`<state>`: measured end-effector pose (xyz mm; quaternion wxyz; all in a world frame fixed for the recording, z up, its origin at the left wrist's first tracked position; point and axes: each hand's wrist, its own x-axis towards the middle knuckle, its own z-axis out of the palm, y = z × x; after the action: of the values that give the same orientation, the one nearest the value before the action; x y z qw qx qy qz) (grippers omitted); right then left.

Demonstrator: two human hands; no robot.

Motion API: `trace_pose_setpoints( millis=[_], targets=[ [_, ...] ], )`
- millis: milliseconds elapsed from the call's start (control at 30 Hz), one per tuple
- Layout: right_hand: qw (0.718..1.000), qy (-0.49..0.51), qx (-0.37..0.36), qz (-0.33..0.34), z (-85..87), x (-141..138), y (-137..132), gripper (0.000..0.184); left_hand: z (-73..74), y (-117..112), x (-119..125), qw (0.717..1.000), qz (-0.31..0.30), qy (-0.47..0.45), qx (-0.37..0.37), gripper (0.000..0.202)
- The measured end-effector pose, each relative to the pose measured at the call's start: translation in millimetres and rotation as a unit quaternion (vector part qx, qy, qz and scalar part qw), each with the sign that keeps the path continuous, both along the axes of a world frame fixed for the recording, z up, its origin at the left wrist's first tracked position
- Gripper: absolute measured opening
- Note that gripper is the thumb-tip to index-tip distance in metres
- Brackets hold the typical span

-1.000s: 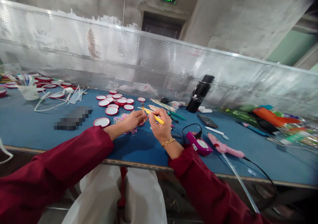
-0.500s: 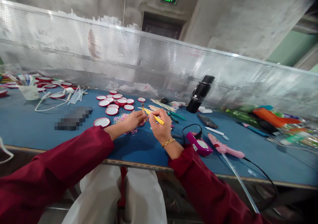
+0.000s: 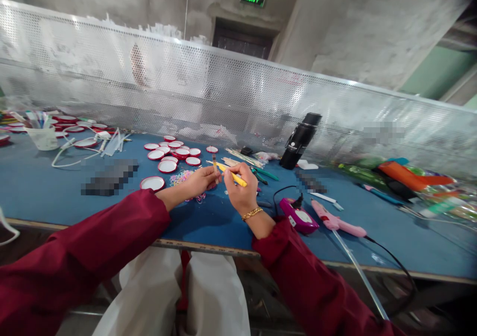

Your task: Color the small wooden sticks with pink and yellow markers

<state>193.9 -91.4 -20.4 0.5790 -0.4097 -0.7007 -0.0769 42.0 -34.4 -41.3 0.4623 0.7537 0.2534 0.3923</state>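
My left hand (image 3: 201, 179) rests on the blue table (image 3: 44, 187) and pinches a thin wooden stick (image 3: 214, 161) that stands upright. My right hand (image 3: 240, 189) is closed on a yellow pen-like tool (image 3: 233, 174) whose tip points left toward the stick. The two hands nearly touch. Under my left hand lies a small heap of coloured rubber bands (image 3: 181, 178). A gold bracelet sits on my right wrist.
Several red-rimmed white lids (image 3: 167, 166) lie left of my hands. More sticks (image 3: 242, 157), a black flask (image 3: 300, 139), a pink device (image 3: 300, 216) with a black cable and a pink glue gun (image 3: 335, 221) lie to the right. A perforated metal screen (image 3: 223, 97) backs the table.
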Motion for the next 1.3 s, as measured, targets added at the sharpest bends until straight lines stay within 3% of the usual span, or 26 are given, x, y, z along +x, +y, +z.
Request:
trace_pose_setpoints(
  millis=[600,1300],
  targets=[
    [1.000,0.000,-0.002,-0.006,0.4,0.0,1.0,0.008,-4.4,4.8,0.5,1.000,-0.001,0.009,-0.001,0.039],
    [1.000,-0.004,-0.005,-0.004,-0.4,0.1,0.5,0.009,3.9,-2.4,-0.3,1.000,-0.002,0.004,-0.002,0.038]
  ],
)
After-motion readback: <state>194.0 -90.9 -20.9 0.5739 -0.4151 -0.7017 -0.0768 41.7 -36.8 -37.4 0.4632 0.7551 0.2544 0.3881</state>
